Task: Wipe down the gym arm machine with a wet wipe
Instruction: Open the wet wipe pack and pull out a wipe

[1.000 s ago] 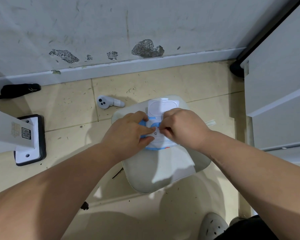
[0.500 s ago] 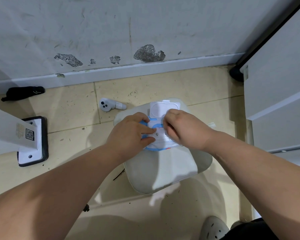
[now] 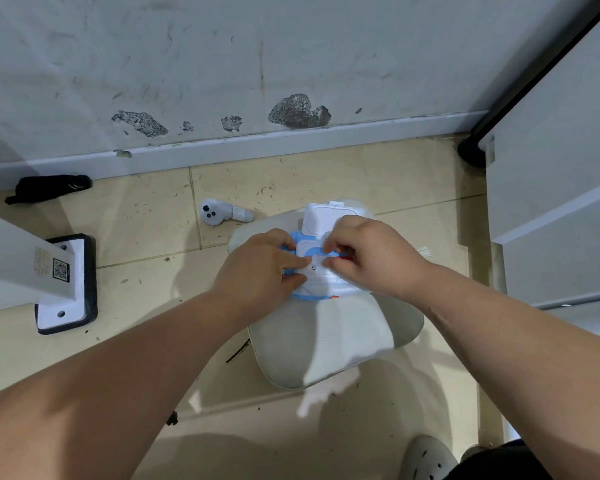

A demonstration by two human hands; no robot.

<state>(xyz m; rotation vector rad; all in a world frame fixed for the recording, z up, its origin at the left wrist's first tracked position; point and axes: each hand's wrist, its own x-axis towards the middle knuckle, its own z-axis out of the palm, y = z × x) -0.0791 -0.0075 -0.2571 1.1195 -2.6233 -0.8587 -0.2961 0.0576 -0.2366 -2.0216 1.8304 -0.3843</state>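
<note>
Hardly anything has moved since the earlier frame: both hands stay on the wet wipe pack (image 3: 321, 285). Only the tips of our right fingers (image 3: 336, 249) have drawn in closer to the dispensing opening.

Our left hand (image 3: 260, 268) grips the pack's left side, with its fingers (image 3: 298, 261) curled over the top face to pin it down. Our right hand (image 3: 374, 258) has its fingers bunched together in a pinch at the opening. We cannot tell whether they have hold of a wipe, since no sheet shows yet.

The pack lies flat on the far end of the machine's grey seat pad (image 3: 326, 341). Its white lid (image 3: 329, 216) is flipped open toward the wall, with the lid's long side running left to right. Our hands cover the pack's flanks, so we cannot read its long axis.

We judge the step to be drawing out the first wipe. The opening sits directly under our right fingertips and just right of the left ones, so the right hand is placed to pull toward us while the left holds the pack down.

On the floor tiles beyond the pad lies a small white handheld device (image 3: 219, 213), and a white machine foot (image 3: 66, 282) stands to the left.
</note>
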